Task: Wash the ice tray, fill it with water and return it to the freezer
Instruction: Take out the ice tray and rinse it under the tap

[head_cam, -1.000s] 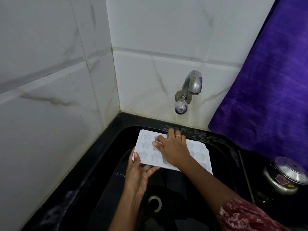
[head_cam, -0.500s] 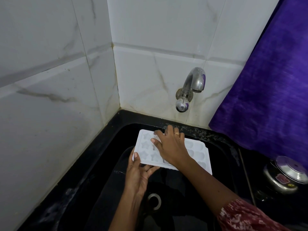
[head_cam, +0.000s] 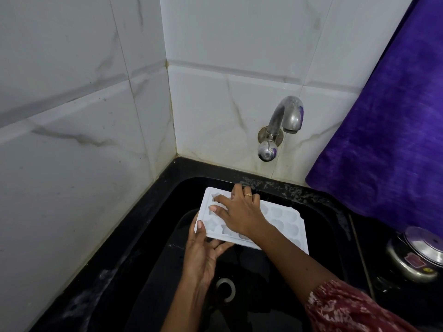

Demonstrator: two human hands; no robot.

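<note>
Your left hand (head_cam: pixel 203 250) is gripping the near left corner of the tray (head_cam: pixel 290 224), thumb on top and fingers curled beneath. The white tray is being held inside the black sink (head_cam: pixel 321 236), above the drain (head_cam: pixel 225 289), cells facing up. Your right hand (head_cam: pixel 239 212) is lying across its left cells, fingers spread and fairly straight, pressing down and clasping nothing. Behind, the tap (head_cam: pixel 282 123) is jutting from the tiled wall (head_cam: pixel 215 104). Further right a purple cloth (head_cam: pixel 388 130) is hanging, and a steel pot (head_cam: pixel 417 255) is sitting on the tabletop (head_cam: pixel 374 236).
</note>
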